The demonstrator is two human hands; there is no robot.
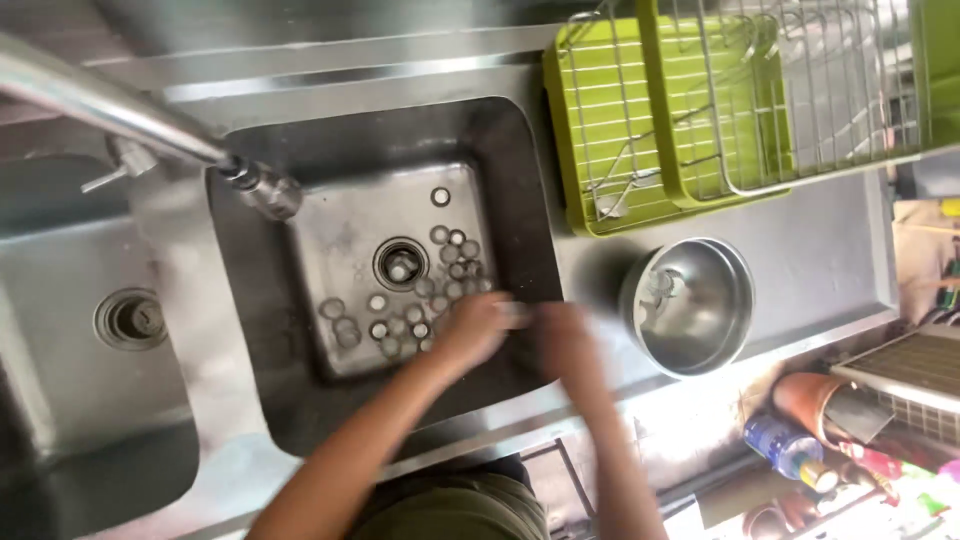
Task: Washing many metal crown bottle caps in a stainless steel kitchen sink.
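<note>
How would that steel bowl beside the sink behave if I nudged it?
The steel bowl looks thin and shiny, so probably light and slick. It stands on the smooth counter, so it would likely slide. Its rounded sides suggest it may rock.

One head-worn view, looking almost straight down from close above onto the square stainless steel sink basin (300, 400), the long steel tap (120, 110) crossing upper left and the green plastic draining rack (590, 130) upper right.

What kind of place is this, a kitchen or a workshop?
Most likely a kitchen wash-up area: a steel double sink with a tap, a green dish rack, and a metal bowl beside it.
</note>
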